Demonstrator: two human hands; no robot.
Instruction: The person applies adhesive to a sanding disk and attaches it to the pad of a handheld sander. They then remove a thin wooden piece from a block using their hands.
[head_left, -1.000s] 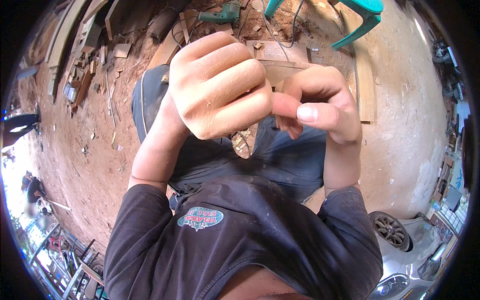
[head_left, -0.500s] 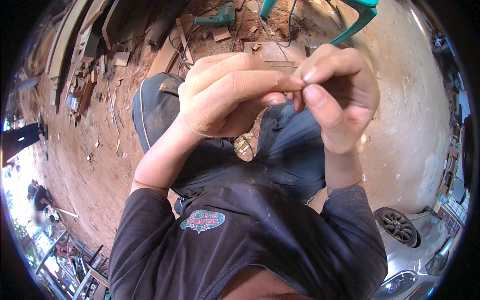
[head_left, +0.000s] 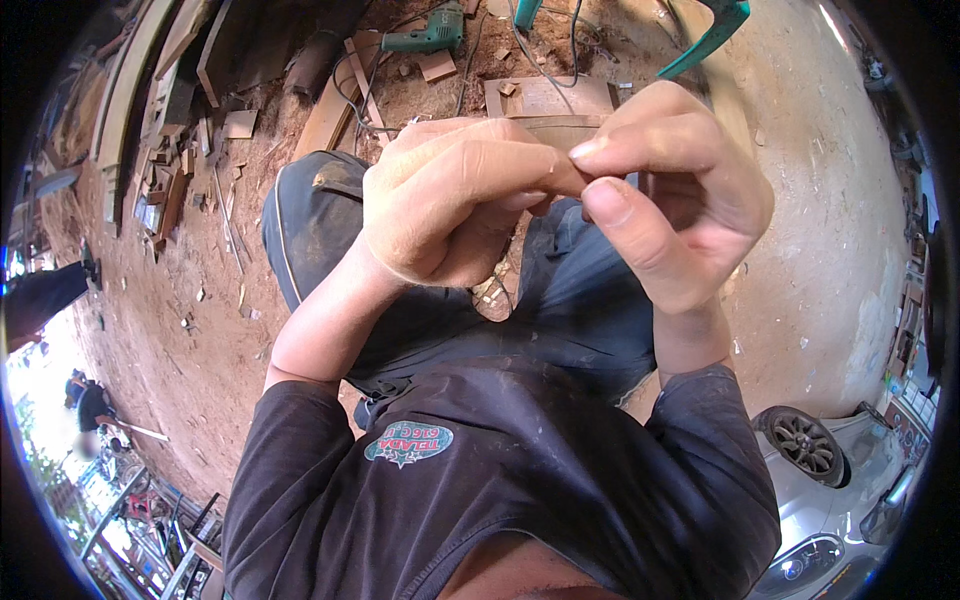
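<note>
Both hands are raised over my lap, their fingertips meeting. My left hand (head_left: 460,200) is bent with its fingers pressed together, pointing at the right hand. The thumb and forefinger of my right hand (head_left: 690,200) pinch right at the left fingertips. Whatever lies between them, if anything, is too small or too well hidden to name. Below the hands are my dark trousers (head_left: 570,310), dusty at the knee.
A green power drill (head_left: 428,32) lies on the dirt floor ahead with cables about it. Planks (head_left: 135,90) and wood scraps are at the far left. Ahead stand green chair legs (head_left: 715,40) and a flat board (head_left: 550,97). A silver car (head_left: 830,510) is at the lower right.
The right thumb and forefinger have shifted slightly left along the left fingertips, and the right hand has opened out a little. The fingertips of both hands still meet.
</note>
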